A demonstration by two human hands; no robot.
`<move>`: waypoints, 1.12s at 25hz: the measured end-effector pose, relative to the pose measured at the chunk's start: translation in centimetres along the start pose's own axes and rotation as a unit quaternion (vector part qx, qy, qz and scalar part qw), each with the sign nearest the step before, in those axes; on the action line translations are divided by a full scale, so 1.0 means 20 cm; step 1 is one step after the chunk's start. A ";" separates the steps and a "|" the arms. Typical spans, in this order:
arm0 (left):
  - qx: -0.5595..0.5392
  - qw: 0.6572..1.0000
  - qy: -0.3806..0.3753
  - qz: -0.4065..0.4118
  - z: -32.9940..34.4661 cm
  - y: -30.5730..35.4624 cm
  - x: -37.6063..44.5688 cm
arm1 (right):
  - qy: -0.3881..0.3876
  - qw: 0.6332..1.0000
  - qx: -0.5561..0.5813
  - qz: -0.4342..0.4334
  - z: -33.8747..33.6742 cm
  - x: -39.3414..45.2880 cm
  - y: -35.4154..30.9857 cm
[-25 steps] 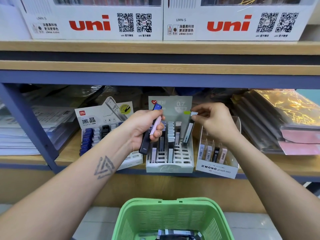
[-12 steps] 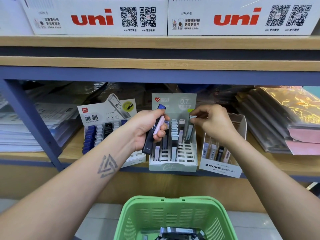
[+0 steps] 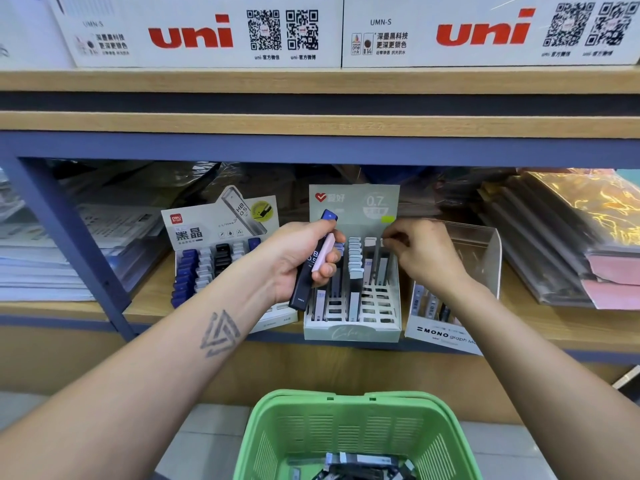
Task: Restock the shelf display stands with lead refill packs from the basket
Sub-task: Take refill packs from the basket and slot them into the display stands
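Note:
My left hand (image 3: 298, 261) grips two lead refill packs in front of the shelf: a black one with a blue cap (image 3: 311, 268) and a pink one (image 3: 323, 252). My right hand (image 3: 422, 252) pinches the top of a grey refill pack (image 3: 382, 263) that stands in the right column of the pale green 0.7 display stand (image 3: 353, 332). That stand holds several upright packs. Below me the green basket (image 3: 284, 434) holds more packs (image 3: 363, 465).
A white Deli display stand (image 3: 221, 233) with blue, black and grey packs sits left of the green one. A clear MONO graph stand (image 3: 440, 336) sits to its right. Stacked folders lie at both ends of the shelf. Uni boxes (image 3: 194, 32) line the shelf above.
My right hand has lowered the grey pack down into the right column of the green stand. My left hand has stayed in place with its two packs.

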State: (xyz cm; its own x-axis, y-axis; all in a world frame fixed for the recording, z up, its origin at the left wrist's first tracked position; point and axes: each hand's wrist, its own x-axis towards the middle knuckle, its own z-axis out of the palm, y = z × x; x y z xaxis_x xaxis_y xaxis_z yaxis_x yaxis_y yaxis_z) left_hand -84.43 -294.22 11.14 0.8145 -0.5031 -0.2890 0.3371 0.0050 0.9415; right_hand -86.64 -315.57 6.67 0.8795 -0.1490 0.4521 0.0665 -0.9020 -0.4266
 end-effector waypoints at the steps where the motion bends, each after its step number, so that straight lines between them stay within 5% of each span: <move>1: 0.000 1.000 -0.002 -0.002 0.00 0.00 0.00 | 0.003 1.000 -0.016 -0.003 0.00 0.00 0.00; 6: 0.031 0.999 -0.043 -0.009 -0.01 -0.01 -0.01 | 0.009 0.999 -0.032 -0.018 -0.05 0.00 -0.07; 8: 0.053 0.995 -0.079 -0.019 0.00 -0.02 -0.02 | 0.001 0.991 0.131 0.017 -0.12 0.02 -0.17; 10: 0.065 0.992 -0.109 -0.026 0.00 -0.02 -0.03 | -0.079 0.944 0.315 0.063 -0.18 0.01 -0.26; 13: 0.083 0.987 -0.137 -0.021 0.01 -0.03 -0.05 | -0.143 0.900 0.400 0.099 -0.17 -0.03 -0.30; 17: 0.079 0.985 -0.149 -0.033 -0.02 -0.02 -0.07 | -0.093 0.854 0.486 0.162 -0.18 -0.01 -0.28; 22: 0.055 0.984 -0.164 -0.033 -0.08 0.00 -0.08 | -0.030 0.841 0.512 0.170 -0.19 -0.01 -0.26; 28: 0.022 0.998 -0.040 0.032 -0.15 0.01 -0.07 | -0.061 0.814 0.546 0.187 -0.18 -0.02 -0.25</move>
State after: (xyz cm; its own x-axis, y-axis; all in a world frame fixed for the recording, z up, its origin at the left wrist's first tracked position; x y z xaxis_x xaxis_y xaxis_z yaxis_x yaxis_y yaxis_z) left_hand -84.14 -290.85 11.20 0.7927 -0.5708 -0.2141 0.2630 0.0033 0.9648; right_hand -88.99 -312.36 11.39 0.9703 -0.2293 0.0771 0.1035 0.1056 -0.9890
